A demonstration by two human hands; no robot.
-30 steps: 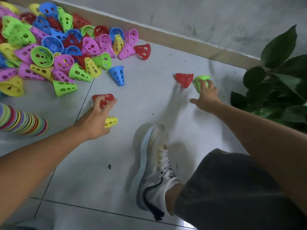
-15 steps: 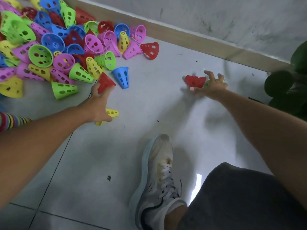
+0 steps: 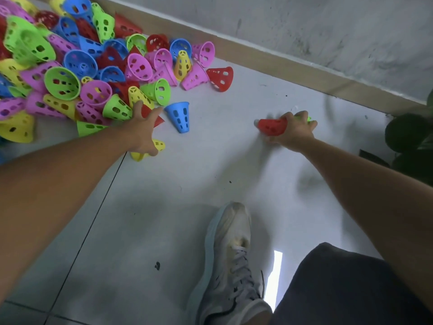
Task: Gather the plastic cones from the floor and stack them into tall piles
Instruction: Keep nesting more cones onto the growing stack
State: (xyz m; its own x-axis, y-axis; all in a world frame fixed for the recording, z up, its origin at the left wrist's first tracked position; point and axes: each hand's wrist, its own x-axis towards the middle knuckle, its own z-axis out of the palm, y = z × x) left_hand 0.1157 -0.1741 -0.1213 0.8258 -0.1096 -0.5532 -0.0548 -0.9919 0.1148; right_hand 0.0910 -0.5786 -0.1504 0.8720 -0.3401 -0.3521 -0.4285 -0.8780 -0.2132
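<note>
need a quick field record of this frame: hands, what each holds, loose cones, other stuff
left hand: grips a red cone and a yellow cone
right hand: grips a red cone; a green cone shows behind the fingers
loose pile: mixed colours, upper left
lone blue cone: beside the pile
other: shoe, plant

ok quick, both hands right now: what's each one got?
Left hand: holding a red cone and a yellow cone.
Right hand: holding a red cone, with a green cone behind its fingers.
</note>
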